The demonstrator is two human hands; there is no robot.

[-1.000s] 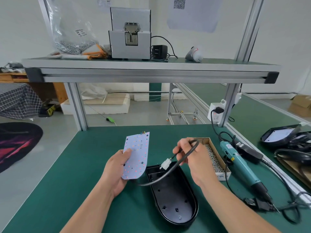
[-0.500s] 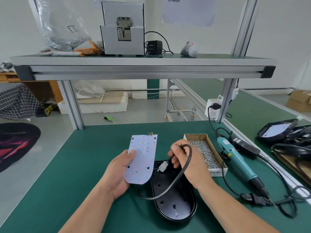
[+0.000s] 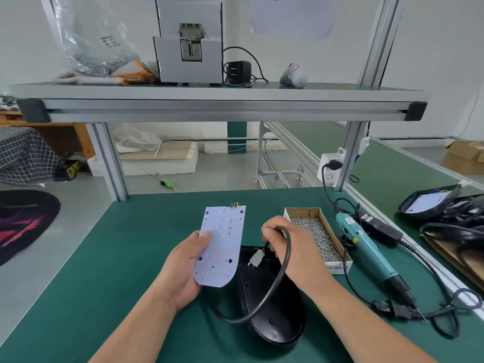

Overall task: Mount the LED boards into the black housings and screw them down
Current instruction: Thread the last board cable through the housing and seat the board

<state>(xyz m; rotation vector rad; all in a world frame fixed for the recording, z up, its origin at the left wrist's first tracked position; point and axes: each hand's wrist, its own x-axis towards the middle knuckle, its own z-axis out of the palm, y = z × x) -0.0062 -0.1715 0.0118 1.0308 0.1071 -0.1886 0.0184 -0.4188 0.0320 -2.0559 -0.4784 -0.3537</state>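
My left hand point(image 3: 183, 265) holds a white LED board point(image 3: 221, 244) upright by its lower left edge, thumb on its face; short coloured wires stick out at the board's top. Just right of it, an open black housing point(image 3: 272, 313) lies on the green mat. My right hand point(image 3: 290, 244) pinches the housing's black cable point(image 3: 272, 286) near its white connector point(image 3: 255, 257), which hangs over the housing's far end. The cable loops down across the housing and back to its left side.
A cardboard box of screws point(image 3: 318, 235) sits right of my right hand. A teal electric screwdriver point(image 3: 366, 247) lies beyond it with its cord. More housings and cables point(image 3: 445, 205) are piled at the right edge. A shelf point(image 3: 217, 100) spans overhead.
My left hand has turned the board more upright and brought it nearer the connector. My right hand has drawn in over the housing's far end, the cable loop bending lower.
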